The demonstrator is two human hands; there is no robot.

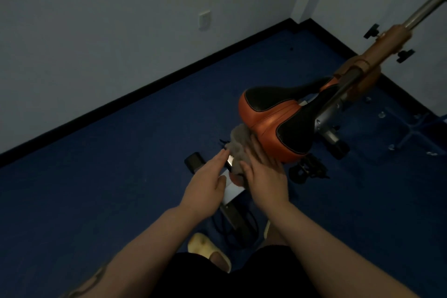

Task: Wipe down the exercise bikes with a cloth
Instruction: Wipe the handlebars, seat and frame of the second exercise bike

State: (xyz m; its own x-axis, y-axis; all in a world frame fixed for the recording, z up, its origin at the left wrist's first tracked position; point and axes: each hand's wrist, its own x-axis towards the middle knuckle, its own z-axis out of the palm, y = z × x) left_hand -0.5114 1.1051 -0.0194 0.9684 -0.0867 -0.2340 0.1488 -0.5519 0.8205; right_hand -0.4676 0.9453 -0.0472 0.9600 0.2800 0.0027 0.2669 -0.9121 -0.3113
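An exercise bike with an orange and black saddle stands on the blue floor, its orange frame running up to the right. A grey cloth is bunched against the saddle's rear left edge. My right hand lies over the cloth with straight fingers and presses it to the saddle. My left hand reaches in from the left, fingers extended, its fingertips touching the cloth's lower edge. The bike's rear base bar shows below my hands.
A black pedal hangs right of my hands. The grey wall with a socket and black skirting runs behind. A blue stand lies at right. My yellow slipper is on the floor beside a black cable.
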